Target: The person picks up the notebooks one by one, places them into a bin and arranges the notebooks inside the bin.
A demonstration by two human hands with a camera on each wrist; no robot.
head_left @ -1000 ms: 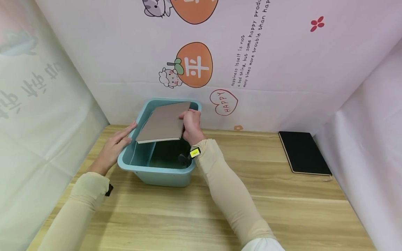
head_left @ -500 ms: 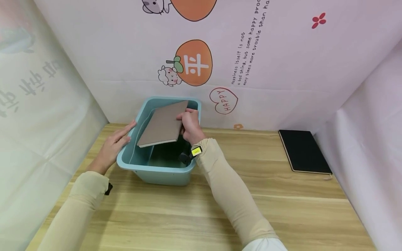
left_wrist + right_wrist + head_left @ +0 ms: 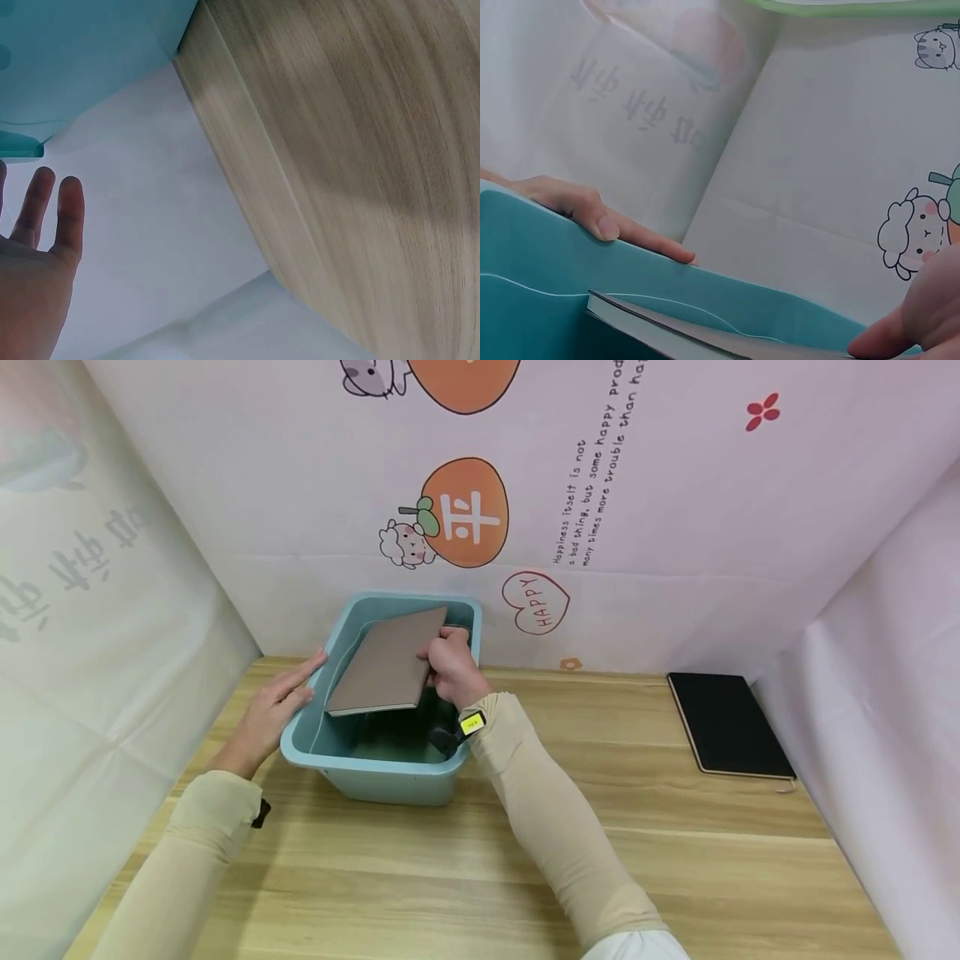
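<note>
Sitting at the bench's back edge, the teal bin [image 3: 375, 768] was steadied by the flat-fingered left hand [image 3: 272, 710]; the right hand [image 3: 448, 667] pinched the tilted tan notebook [image 3: 390, 662] inside, whose corner might have snagged the wall.

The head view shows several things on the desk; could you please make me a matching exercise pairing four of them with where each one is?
Things:
1. brown notebook
2. black notebook
3. left hand
4. teal bin

Places:
A. flat on the desk near the right wall
B. resting against the bin's left rim
C. held tilted over the bin by the right hand
D. standing on the desk by the back wall

Pairs: 1-C, 2-A, 3-B, 4-D
</note>
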